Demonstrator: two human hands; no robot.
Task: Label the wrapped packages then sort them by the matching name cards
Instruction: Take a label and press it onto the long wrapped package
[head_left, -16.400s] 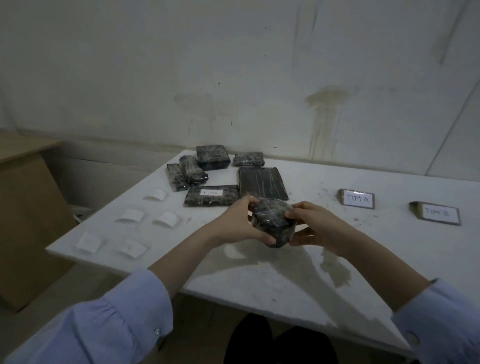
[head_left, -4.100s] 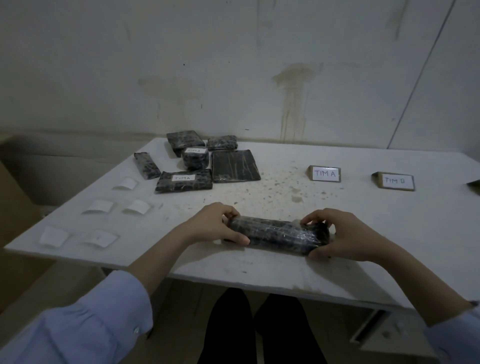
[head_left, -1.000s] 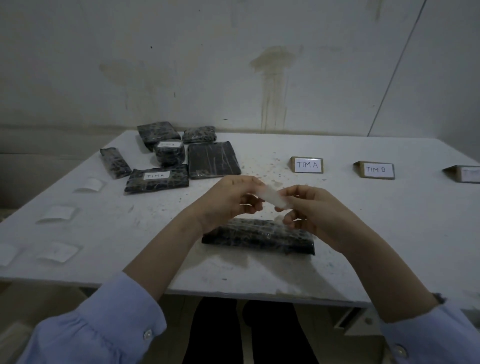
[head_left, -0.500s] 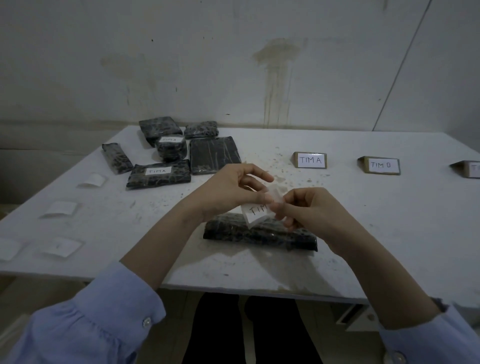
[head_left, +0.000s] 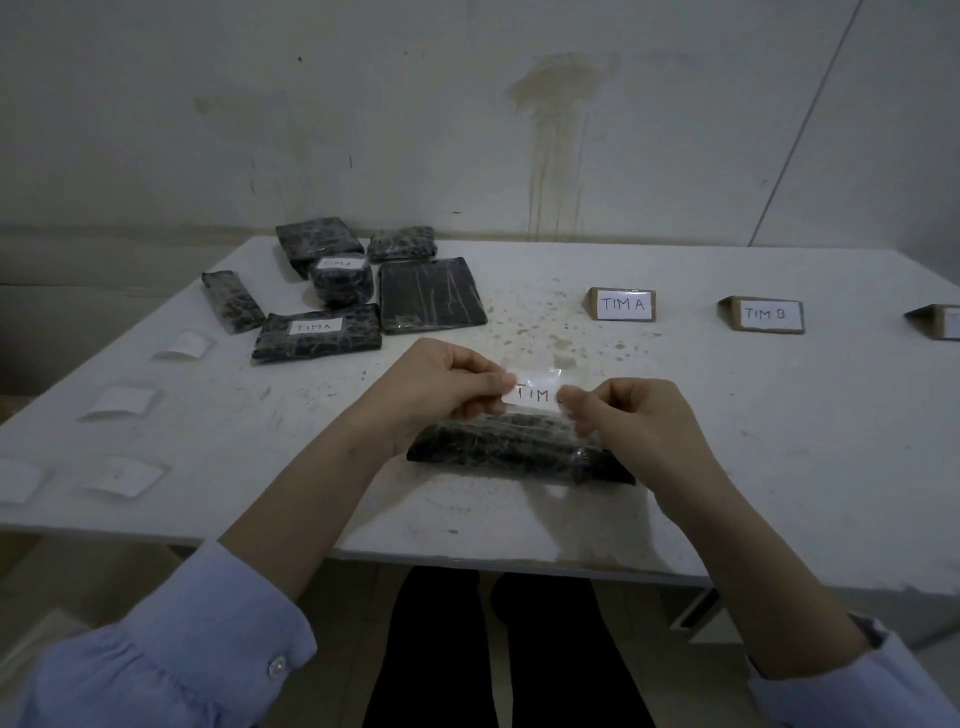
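1. Currently, the left hand (head_left: 441, 384) and the right hand (head_left: 634, 421) are held just above the near-centre of the white table (head_left: 779, 441), with fingers curled.
2. Both hands pinch one white label (head_left: 535, 395) between thumb and fingertips. The left hand holds its left end and the right hand holds its right end, so the label is stretched flat between them.
3. Legible text on the label is "TIM". The final character is covered by the right fingers.
4. A long wrapped package (head_left: 519, 452) lies flat on the table directly below the label, lengthwise from left to right. Whether the label touches it cannot be determined.
5. Six other wrapped packages are grouped at the far left of the table. Two carry labels:
   - the flat labelled package (head_left: 317, 338), which reads "TIM A";
   - the round labelled package (head_left: 342, 280), whose text is too small to confirm.
6. Four loose labels (head_left: 122, 402) lie near the left edge of the table.
7. Name cards stand in a row at the far right: the TIM A card (head_left: 623, 305), the TIM B card (head_left: 763, 315), and a third card (head_left: 940, 322) cut off by the frame edge.
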